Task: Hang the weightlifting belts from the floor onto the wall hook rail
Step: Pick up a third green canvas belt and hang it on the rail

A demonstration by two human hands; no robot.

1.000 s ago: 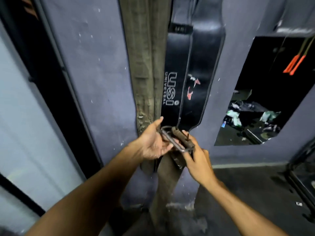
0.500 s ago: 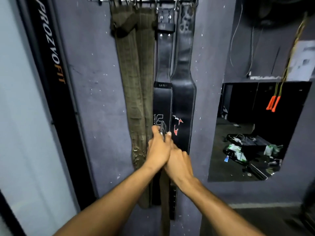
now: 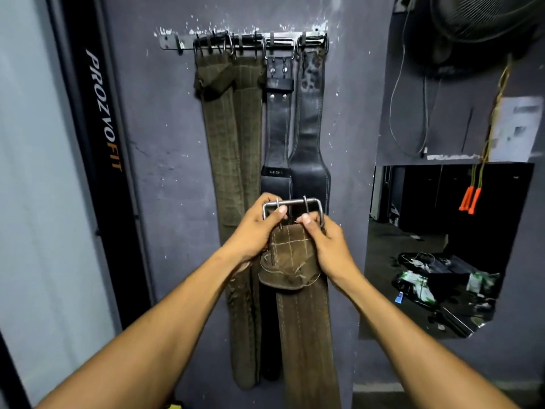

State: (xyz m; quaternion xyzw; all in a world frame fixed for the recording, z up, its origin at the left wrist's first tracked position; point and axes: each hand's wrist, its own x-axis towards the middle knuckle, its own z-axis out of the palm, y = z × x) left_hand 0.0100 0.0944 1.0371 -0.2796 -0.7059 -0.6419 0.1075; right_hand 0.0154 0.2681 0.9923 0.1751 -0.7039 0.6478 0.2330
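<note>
Buckle up and squared, ready for the rail.
I now grip the brown belt [image 3: 298, 261] by its buckle [image 3: 292, 208], left hand [image 3: 253, 231] and right hand [image 3: 327, 243] curled round it, raised from a second ago toward the hook rail [image 3: 244, 41].

Both your arms are stretched forward and up, forearms bare, converging toward the middle at chest height. Your left hand [image 3: 256, 228] has its back facing you, fingers curled over the far side, thumb laid across the front with the nail showing. Your right hand [image 3: 323, 242] sits just beside it, nearly touching, wrist bent slightly outward, thumb pressed forward and pointing inward toward the left thumb, fingers wrapped round behind. Both hands are gripping, knuckles level, elbows low and spread wide.
</note>
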